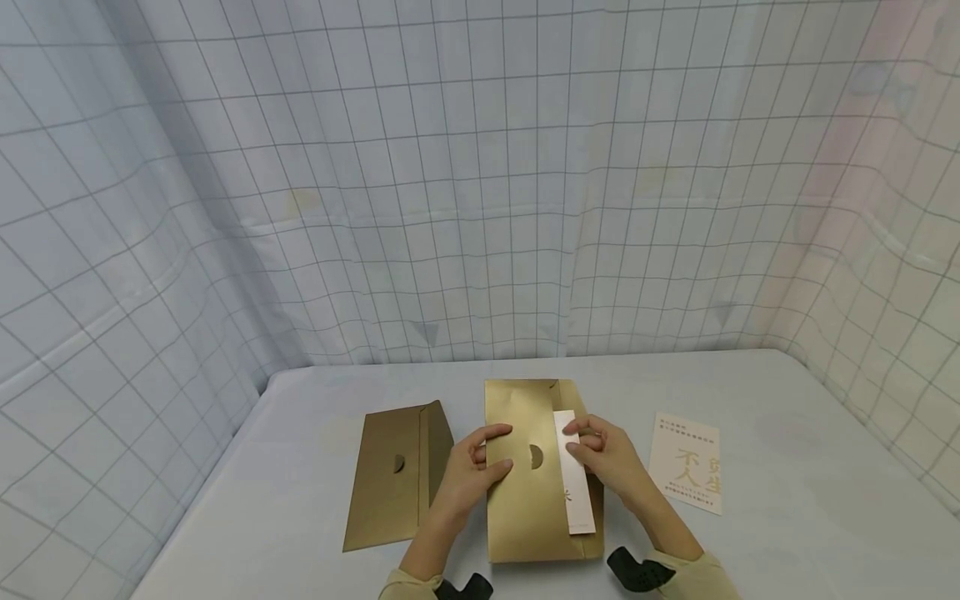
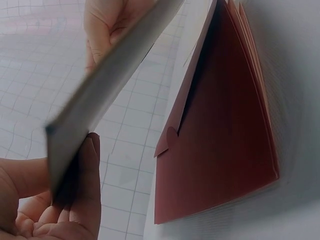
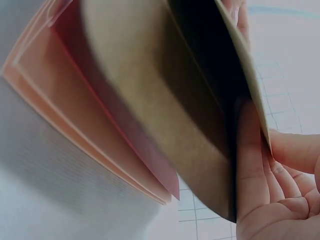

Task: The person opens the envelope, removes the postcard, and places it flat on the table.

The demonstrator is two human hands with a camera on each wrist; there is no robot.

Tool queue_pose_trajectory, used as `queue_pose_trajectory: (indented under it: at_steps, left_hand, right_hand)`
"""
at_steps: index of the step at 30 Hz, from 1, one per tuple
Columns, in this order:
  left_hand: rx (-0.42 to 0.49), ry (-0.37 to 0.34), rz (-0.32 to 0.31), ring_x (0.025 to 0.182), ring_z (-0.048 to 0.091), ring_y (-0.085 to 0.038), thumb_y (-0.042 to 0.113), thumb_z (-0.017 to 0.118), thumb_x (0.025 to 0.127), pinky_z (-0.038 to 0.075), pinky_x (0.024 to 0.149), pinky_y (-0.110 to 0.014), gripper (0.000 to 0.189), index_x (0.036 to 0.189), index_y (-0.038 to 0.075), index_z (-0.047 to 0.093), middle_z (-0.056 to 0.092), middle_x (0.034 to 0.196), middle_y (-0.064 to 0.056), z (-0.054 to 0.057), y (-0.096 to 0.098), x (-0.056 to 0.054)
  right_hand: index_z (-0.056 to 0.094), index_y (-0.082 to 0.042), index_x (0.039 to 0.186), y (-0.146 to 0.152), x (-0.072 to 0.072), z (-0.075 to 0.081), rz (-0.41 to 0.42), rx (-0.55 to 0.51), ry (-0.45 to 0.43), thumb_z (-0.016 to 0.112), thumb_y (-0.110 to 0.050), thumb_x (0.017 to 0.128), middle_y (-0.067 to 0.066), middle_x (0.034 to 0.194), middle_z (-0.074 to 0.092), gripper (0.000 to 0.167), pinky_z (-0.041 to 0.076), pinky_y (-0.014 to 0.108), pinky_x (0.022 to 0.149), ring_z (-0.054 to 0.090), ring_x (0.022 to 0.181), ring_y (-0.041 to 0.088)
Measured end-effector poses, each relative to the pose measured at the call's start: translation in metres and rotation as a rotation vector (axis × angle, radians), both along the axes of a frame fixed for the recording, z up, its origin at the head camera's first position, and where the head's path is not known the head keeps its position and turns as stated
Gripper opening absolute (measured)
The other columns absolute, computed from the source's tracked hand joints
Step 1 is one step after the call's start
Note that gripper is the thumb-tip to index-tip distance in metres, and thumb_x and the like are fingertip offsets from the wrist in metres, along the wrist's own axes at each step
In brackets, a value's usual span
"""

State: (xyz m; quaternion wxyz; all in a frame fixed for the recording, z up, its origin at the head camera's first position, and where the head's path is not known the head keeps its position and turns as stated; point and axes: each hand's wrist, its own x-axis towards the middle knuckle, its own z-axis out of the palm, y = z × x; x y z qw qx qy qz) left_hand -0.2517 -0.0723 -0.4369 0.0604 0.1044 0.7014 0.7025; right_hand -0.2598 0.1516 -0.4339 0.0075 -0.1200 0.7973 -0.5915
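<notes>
In the head view a gold envelope point(image 1: 517, 500) with a half-round tab lies between my hands. My left hand point(image 1: 468, 471) grips its left edge, thumb on the front. A narrow white card point(image 1: 575, 492) with small print shows along the envelope's right side; my right hand point(image 1: 607, 450) pinches it near the upper end. In the left wrist view, my left hand point(image 2: 60, 200) pinches the edge of a flat greyish piece point(image 2: 95, 95). In the right wrist view, my right hand point(image 3: 280, 185) holds the edge of a tan sheet point(image 3: 150, 85), fingers beside a dark gap.
A second gold envelope point(image 1: 382, 475) with a half-round tab lies to the left. A white card with gold characters point(image 1: 690, 467) lies on the right of the white table point(image 1: 795, 467). The left wrist view shows a dark red envelope-like piece point(image 2: 220, 130). Gridded curtains point(image 1: 480, 183) surround the table.
</notes>
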Motion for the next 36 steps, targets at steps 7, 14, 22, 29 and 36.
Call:
queue_pose_trajectory:
  at_steps: [7,14,22,29,36]
  left_hand:
    - [0.003,-0.004,0.01,0.083,0.067,-0.011,-0.007,0.06,0.082,0.052,0.067,-0.021,0.047,0.128,0.0,0.052,0.066,0.109,-0.027,-0.0009,-0.0005,-0.0004]
    - [-0.01,0.004,0.029,0.083,0.067,-0.012,-0.007,0.06,0.082,0.052,0.067,-0.021,0.046,0.128,0.0,0.052,0.066,0.108,-0.027,0.0,-0.0021,-0.0009]
    - [-0.026,0.018,0.048,0.085,0.067,-0.015,-0.007,0.06,0.082,0.053,0.068,-0.022,0.046,0.127,0.0,0.053,0.065,0.109,-0.028,0.0008,-0.0047,-0.0013]
    - [-0.031,0.017,0.054,0.083,0.066,-0.014,-0.008,0.059,0.082,0.052,0.066,-0.021,0.046,0.127,-0.001,0.053,0.065,0.109,-0.028,0.0005,-0.0075,0.0002]
    - [-0.042,0.052,0.065,0.088,0.065,-0.015,-0.008,0.058,0.083,0.052,0.069,-0.02,0.044,0.126,0.0,0.053,0.064,0.112,-0.028,0.0007,-0.0088,-0.0027]
  right_hand:
    - [0.056,0.002,0.107,-0.0006,-0.001,-0.0018,-0.051,0.028,-0.005,0.059,-0.005,0.088,-0.007,0.05,0.033,0.021,0.028,0.017,0.047,0.031,0.048,0.002]
    - [0.057,0.0,0.108,0.0019,-0.002,-0.0013,-0.079,0.038,-0.018,0.059,-0.005,0.089,-0.005,0.051,0.033,0.019,0.029,0.018,0.047,0.031,0.046,0.003]
    - [0.059,-0.002,0.107,0.0016,-0.003,-0.0011,-0.138,0.046,-0.049,0.059,-0.004,0.088,-0.004,0.052,0.037,0.019,0.031,0.019,0.047,0.034,0.048,0.005]
    - [0.058,-0.002,0.109,0.0027,-0.0003,0.0008,-0.146,0.037,-0.068,0.059,-0.004,0.088,-0.003,0.055,0.044,0.021,0.044,0.023,0.055,0.046,0.053,0.007]
    - [0.057,0.0,0.11,0.006,-0.0013,0.004,-0.147,0.037,-0.049,0.059,-0.005,0.088,-0.003,0.055,0.043,0.022,0.048,0.025,0.06,0.048,0.056,0.007]
